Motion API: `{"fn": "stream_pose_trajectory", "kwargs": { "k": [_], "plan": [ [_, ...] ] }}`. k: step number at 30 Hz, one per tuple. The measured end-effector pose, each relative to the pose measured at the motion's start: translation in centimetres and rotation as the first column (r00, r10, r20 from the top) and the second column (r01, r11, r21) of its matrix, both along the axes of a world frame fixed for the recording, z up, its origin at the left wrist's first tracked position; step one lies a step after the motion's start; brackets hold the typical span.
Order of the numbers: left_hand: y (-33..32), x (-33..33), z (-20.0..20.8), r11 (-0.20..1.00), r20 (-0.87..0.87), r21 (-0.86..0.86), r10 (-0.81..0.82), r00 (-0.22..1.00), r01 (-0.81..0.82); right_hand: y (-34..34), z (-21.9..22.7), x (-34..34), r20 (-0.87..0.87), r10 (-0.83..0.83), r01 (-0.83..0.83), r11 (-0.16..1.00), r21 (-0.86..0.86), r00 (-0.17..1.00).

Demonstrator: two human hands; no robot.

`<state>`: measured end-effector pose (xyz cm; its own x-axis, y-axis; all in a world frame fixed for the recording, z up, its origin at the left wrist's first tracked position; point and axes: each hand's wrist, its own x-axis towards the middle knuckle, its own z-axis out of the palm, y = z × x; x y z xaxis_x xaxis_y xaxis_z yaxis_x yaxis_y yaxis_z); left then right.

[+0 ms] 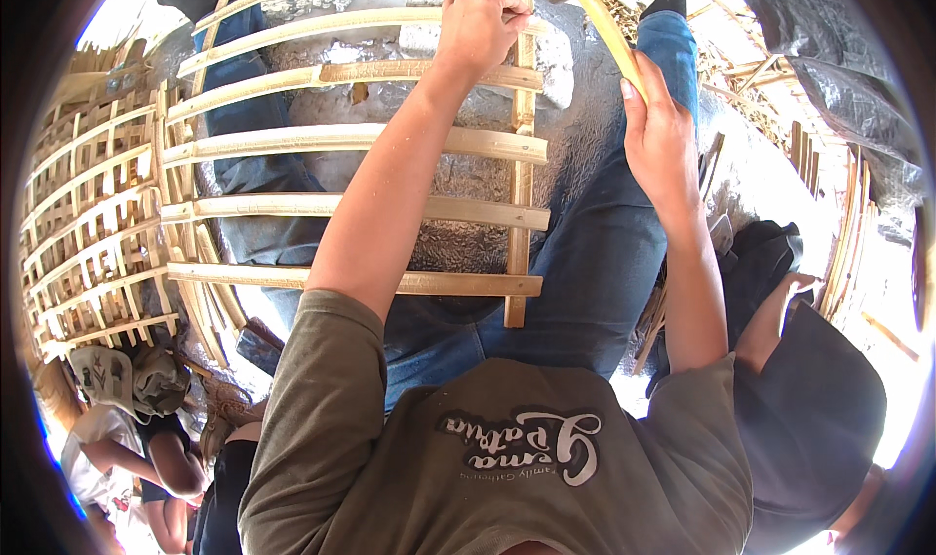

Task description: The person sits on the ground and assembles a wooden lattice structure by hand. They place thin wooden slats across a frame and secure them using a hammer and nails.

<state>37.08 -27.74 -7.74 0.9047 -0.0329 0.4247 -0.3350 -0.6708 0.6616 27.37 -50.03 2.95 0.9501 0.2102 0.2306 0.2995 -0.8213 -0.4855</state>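
Observation:
Across my legs lies a bamboo frame, its several curved slats crossing upright strips on the left and right sides. At the far end of the right strip, my left hand rests on a slat with thumb and fingers pinched together. Whatever is between those fingertips is too small to make out. My right hand is closed round the yellow wooden handle of a hammer. The hammer is tilted, with its grey head near the top edge, to the right of my left hand.
Grey, shiny ground shows under the frame. Woven bamboo panels stand at the left. Other people sit close by, one in dark clothes at the lower right and others at the lower left. A dark sheet hangs at the upper right.

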Motion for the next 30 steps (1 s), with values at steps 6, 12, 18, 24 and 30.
{"fn": "stream_pose_trajectory", "kwargs": {
  "k": [6, 12, 18, 24, 30],
  "plan": [
    [0.1, 0.0, -0.2, 1.0, 0.009, -0.004, -0.017, 1.0, 0.017, 0.0, -1.7, 0.8, 0.1, 0.054, -0.05, 0.998, -0.038, 0.994],
    [-0.1, -0.2, 0.3, 0.997, -0.034, 0.074, 0.014, 0.999, -0.011, 0.3, -1.8, 0.7, 0.045, 0.028, -0.022, 0.991, -0.13, 0.999],
    [-0.1, -0.1, 0.5, 1.0, -0.084, 0.028, -0.005, 0.996, 0.008, 0.5, -1.8, 0.5, 0.105, 0.019, -0.015, 0.999, -0.041, 0.994],
    [-0.1, -0.4, 0.3, 1.0, -0.059, 0.027, -0.006, 0.998, 0.008, 0.6, -1.8, 0.4, 0.177, 0.034, -0.033, 0.999, -0.013, 0.984],
    [0.0, -0.2, 0.3, 0.998, -0.032, 0.049, 0.03, 0.999, -0.029, 1.1, -1.4, 0.2, 0.044, -0.02, 0.027, 0.988, -0.155, 0.999]
  ]
}}
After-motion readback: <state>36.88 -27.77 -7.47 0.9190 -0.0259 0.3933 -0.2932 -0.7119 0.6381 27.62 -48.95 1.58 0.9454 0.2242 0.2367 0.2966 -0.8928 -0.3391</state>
